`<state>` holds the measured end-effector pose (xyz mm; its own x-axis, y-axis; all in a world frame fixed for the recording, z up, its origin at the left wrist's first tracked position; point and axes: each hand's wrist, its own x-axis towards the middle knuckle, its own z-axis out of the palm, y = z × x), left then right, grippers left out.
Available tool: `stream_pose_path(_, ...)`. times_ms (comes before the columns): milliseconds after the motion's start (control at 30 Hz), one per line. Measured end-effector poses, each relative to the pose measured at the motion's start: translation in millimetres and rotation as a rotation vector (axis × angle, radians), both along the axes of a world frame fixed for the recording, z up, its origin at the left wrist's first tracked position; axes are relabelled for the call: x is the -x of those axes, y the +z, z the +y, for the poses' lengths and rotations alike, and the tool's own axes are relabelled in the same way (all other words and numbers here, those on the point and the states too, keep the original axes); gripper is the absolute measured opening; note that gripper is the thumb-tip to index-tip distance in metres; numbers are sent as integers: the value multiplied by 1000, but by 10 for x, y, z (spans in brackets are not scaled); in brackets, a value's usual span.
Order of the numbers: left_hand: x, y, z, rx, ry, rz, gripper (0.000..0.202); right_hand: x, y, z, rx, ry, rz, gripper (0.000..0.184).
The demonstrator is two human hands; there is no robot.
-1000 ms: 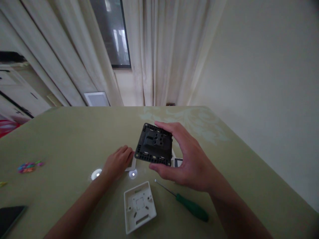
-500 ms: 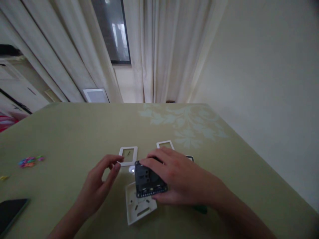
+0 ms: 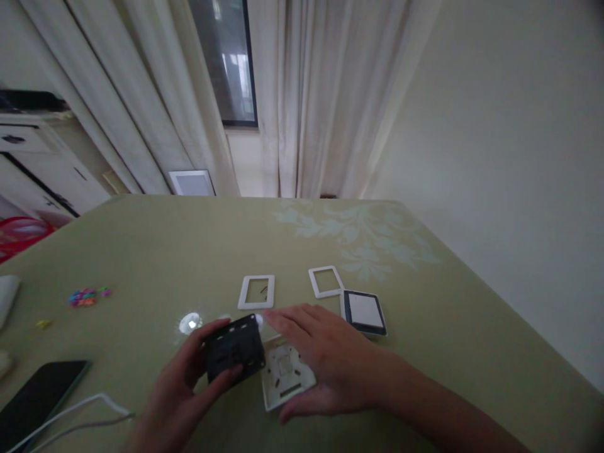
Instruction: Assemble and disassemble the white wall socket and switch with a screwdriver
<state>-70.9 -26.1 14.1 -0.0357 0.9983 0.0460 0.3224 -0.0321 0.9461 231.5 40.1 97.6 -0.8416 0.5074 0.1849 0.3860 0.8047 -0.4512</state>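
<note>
My left hand (image 3: pixel 189 371) grips a black square plastic module (image 3: pixel 236 349), thumb on its near side and fingers behind it, holding it tilted above the table. Just right of the module is a white square backplate (image 3: pixel 285 374) with slots and holes, lying inner side up. My right hand (image 3: pixel 325 358) is over the backplate's right side with thumb and fingers spread apart; whether it touches the plate I cannot tell. Beyond the hands lie two white rectangular frames, one on the left (image 3: pixel 257 292) and one on the right (image 3: pixel 325 282).
A dark-bordered panel with a pale screen (image 3: pixel 365 311) lies right of my right hand. Small colourful pieces (image 3: pixel 86 297), a dark phone (image 3: pixel 44 396) and a white cable (image 3: pixel 94 402) are at the left. Light glares off the green tablecloth (image 3: pixel 165 251). A wall borders the right side.
The black module has passed from my right hand to my left hand and moved left. My right hand has let go of it and is now beside the backplate. The view has shifted slightly left.
</note>
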Motion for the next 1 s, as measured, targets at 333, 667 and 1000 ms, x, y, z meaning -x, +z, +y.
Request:
stream_pose_path(333,667,-79,409,-144,26,542,64,-41,-574,-40,-13,-90,-268,98)
stream_pose_path(667,1015,-234,527,-516,-203,1045,43,392,-485,80,4,-194,-320,110)
stream_pose_path(1000,810,-315,362,-462,-21,1075,43,426,-586,93,-136,-147,-195,74)
